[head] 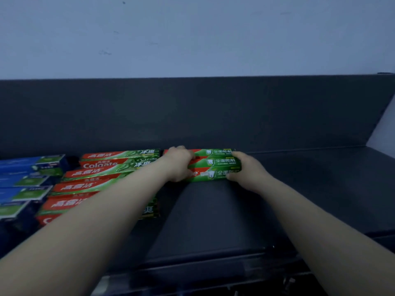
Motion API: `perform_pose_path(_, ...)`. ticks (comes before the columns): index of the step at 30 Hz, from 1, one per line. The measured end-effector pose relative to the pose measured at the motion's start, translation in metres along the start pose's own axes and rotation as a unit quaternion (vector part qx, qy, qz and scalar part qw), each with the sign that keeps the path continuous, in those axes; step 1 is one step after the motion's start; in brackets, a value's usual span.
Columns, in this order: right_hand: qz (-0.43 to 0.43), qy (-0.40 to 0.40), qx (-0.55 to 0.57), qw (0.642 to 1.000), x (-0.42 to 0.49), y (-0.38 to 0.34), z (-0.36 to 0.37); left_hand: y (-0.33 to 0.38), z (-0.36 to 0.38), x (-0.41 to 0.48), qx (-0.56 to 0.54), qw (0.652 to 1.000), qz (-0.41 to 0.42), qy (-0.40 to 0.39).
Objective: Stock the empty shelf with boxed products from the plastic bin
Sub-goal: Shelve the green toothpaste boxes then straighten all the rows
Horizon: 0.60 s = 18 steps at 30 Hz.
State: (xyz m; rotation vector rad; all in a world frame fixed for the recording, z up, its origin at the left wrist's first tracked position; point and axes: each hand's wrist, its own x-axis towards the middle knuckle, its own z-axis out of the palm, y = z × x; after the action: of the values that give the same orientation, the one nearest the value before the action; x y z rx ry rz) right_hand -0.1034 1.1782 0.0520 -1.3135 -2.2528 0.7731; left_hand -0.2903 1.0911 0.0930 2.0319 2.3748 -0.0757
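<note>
— What are your hands doing?

— My left hand [179, 163] curls over the left end of three long green-and-red cardboard toothpaste boxes [215, 165]. My right hand [245, 167] clasps their right end.

— Where do they sit?

— Pressed together at the back of the dark grey metal shelf [299, 189]. Just left lies a row of red-and-green toothpaste cartons [102, 174], then blue cartons [21, 180] at the far left.

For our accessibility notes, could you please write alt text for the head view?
The left hand and right hand grip the ends of three red-and-green toothpaste boxes on a dark grey shelf. Similar boxes and blue boxes lie to their left.
</note>
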Motion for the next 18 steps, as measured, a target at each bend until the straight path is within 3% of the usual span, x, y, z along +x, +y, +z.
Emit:
perform_pose_path(5,-0.014,0.027,-0.033,0.999,-0.001,-0.003,0.001,0.006,0.006,-0.012,0.008,0.998,-0.036,0.046)
perform_pose_path(8,-0.050,0.060,-0.048,0.996,-0.013,-0.004,-0.002,0.012,0.003,-0.032,0.022,0.992,-0.044,0.114)
perform_pose_path(13,-0.144,0.107,-0.079,0.981,-0.061,-0.020,-0.009,0.035,-0.005,-0.078,-0.018,0.974,-0.003,0.227)
perform_pose_path(18,-0.155,0.146,-0.122,0.969,-0.130,-0.033,-0.006,0.048,0.007,-0.115,-0.059,0.963,0.064,0.257)
